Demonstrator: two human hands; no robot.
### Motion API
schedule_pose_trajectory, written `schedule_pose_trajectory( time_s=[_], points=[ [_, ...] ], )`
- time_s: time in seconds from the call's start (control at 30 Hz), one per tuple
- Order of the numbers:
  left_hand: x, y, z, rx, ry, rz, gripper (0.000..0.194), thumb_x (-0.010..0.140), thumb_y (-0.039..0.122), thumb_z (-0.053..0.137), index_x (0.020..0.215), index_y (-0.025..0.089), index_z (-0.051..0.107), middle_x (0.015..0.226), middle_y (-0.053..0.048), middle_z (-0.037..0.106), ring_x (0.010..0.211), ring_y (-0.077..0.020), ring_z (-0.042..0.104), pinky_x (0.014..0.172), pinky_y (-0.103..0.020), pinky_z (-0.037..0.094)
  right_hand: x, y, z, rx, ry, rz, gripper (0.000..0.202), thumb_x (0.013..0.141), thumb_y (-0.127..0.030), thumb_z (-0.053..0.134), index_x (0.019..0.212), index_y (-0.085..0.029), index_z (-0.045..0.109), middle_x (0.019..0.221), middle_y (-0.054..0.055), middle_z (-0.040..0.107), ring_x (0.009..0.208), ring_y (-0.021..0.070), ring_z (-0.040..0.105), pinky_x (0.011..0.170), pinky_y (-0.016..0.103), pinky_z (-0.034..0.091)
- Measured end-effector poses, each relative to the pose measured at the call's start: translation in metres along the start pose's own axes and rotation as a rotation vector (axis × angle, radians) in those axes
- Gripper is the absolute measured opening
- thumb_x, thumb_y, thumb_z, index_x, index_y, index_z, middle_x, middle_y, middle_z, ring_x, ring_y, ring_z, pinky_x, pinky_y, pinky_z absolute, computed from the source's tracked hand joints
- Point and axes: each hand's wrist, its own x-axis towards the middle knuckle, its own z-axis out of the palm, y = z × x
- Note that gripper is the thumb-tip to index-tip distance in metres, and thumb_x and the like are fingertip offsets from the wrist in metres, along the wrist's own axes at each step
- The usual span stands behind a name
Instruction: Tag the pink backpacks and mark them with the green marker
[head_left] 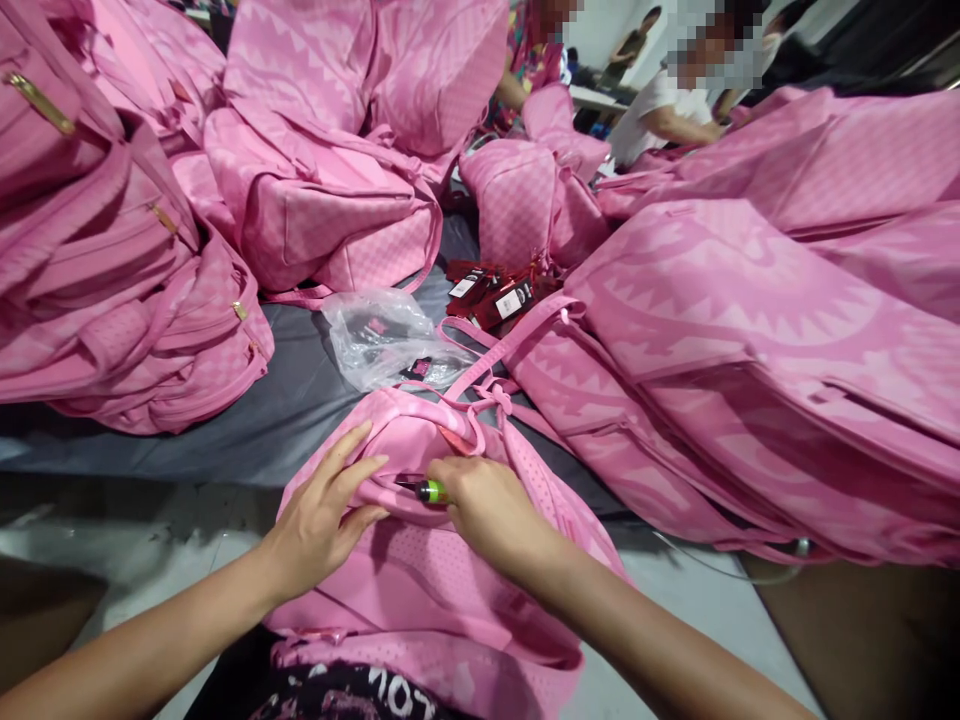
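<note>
A pink backpack [450,590] lies across my lap, its top against the table edge. My left hand [330,505] grips the fabric along the backpack's upper opening, thumb and fingers either side of a fold. Inside my right fist [480,500] is a small tool with a green and black handle [433,491]. Its thin dark metal tip points left into the opening between my hands; its exact kind is unclear. A pink strap [517,345] rises from the top of the backpack, behind my right hand.
Pink backpacks are piled at left [142,250], back [322,190] and right [750,330] on the dark-covered table [292,350]. Clear plastic bags [382,335] and red tags with white labels [487,295] lie between them. Other people work beyond, one in a white shirt [645,115].
</note>
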Motion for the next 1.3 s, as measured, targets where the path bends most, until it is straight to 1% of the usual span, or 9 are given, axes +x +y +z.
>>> schedule_pose_trajectory(
  time_s=[0.13, 0.33, 0.57, 0.7, 0.83, 0.93, 1.03, 1.17, 1.3],
  points=[
    [-0.002, -0.002, 0.002, 0.011, 0.007, 0.012, 0.055, 0.088, 0.012, 0.064, 0.138, 0.015, 0.041, 0.151, -0.021, 0.037, 0.143, -0.0273, 0.036, 0.115, -0.046, 0.040, 0.004, 0.003, 0.008, 0.045, 0.021, -0.006, 0.022, 0.088, -0.009, 0.046, 0.082, -0.016, 0.066, 0.079, 0.005, 0.070, 0.070, 0.0157, 0.061, 0.058, 0.029, 0.023],
    [-0.004, -0.001, 0.002, 0.000, -0.008, 0.009, 0.055, 0.087, 0.011, 0.064, 0.137, 0.015, 0.041, 0.153, -0.020, 0.035, 0.143, -0.0276, 0.035, 0.115, -0.046, 0.041, -0.003, 0.002, 0.012, 0.047, 0.050, 0.090, 0.027, 0.084, -0.003, 0.049, 0.093, -0.019, 0.070, 0.092, 0.004, 0.070, 0.086, 0.0175, 0.063, 0.062, 0.027, 0.027],
    [-0.005, -0.004, 0.004, 0.012, 0.005, 0.007, 0.054, 0.089, 0.012, 0.061, 0.139, 0.017, 0.040, 0.153, -0.019, 0.035, 0.144, -0.0269, 0.035, 0.114, -0.046, 0.041, 0.018, 0.002, 0.006, -0.064, -0.045, -0.139, 0.025, 0.094, -0.023, 0.052, 0.080, -0.015, 0.071, 0.073, 0.007, 0.070, 0.065, 0.0165, 0.062, 0.054, 0.030, 0.019],
    [-0.004, -0.009, 0.006, 0.010, 0.010, -0.003, 0.056, 0.091, 0.013, 0.058, 0.142, 0.021, 0.036, 0.152, -0.017, 0.037, 0.144, -0.0249, 0.035, 0.115, -0.044, 0.040, 0.024, -0.002, 0.009, -0.114, -0.050, -0.250, 0.020, 0.093, -0.023, 0.057, 0.082, -0.016, 0.071, 0.073, 0.007, 0.070, 0.065, 0.0170, 0.063, 0.052, 0.029, 0.021],
    [-0.006, -0.011, 0.007, 0.012, 0.019, -0.192, 0.077, 0.090, 0.028, 0.062, 0.153, 0.023, 0.018, 0.155, -0.018, 0.033, 0.144, -0.0287, 0.035, 0.114, -0.049, 0.039, 0.009, -0.009, 0.011, -0.286, 0.097, -0.194, 0.013, 0.090, -0.011, 0.058, 0.097, -0.013, 0.068, 0.088, 0.010, 0.070, 0.074, 0.0202, 0.066, 0.053, 0.029, 0.028],
    [-0.012, -0.015, 0.010, 0.013, -0.050, -0.367, 0.087, 0.089, 0.039, 0.061, 0.156, 0.023, 0.008, 0.155, -0.018, 0.035, 0.139, -0.0308, 0.042, 0.110, -0.049, 0.044, 0.008, -0.018, 0.011, -0.218, 0.151, -0.193, 0.016, 0.093, -0.026, 0.060, 0.104, -0.016, 0.064, 0.086, 0.006, 0.070, 0.072, 0.0186, 0.065, 0.052, 0.028, 0.028],
    [-0.020, -0.025, 0.013, 0.005, -0.103, -0.361, 0.076, 0.091, 0.039, 0.056, 0.155, 0.027, 0.017, 0.149, -0.013, 0.047, 0.130, -0.0277, 0.054, 0.105, -0.042, 0.049, 0.026, -0.027, 0.009, -0.108, 0.113, -0.314, 0.029, 0.089, -0.047, 0.062, 0.096, -0.020, 0.066, 0.084, 0.003, 0.072, 0.072, 0.0172, 0.064, 0.051, 0.027, 0.027],
    [-0.022, -0.041, 0.014, 0.036, -0.124, -0.359, 0.071, 0.093, 0.041, 0.052, 0.154, 0.026, 0.019, 0.138, -0.011, 0.058, 0.120, -0.0264, 0.062, 0.092, -0.035, 0.057, 0.041, -0.027, 0.002, -0.160, 0.167, -0.416, 0.039, 0.090, -0.056, 0.056, 0.097, -0.019, 0.067, 0.083, 0.005, 0.072, 0.073, 0.0185, 0.064, 0.051, 0.028, 0.030],
    [-0.017, -0.040, 0.009, 0.065, -0.127, -0.354, 0.069, 0.093, 0.045, 0.051, 0.153, 0.028, 0.023, 0.139, -0.009, 0.058, 0.121, -0.0275, 0.061, 0.090, -0.033, 0.057, 0.014, -0.004, 0.007, -0.280, 0.086, -0.318, 0.021, 0.095, -0.035, 0.055, 0.100, -0.019, 0.067, 0.091, 0.006, 0.073, 0.078, 0.0185, 0.066, 0.056, 0.028, 0.040]
  ],
)
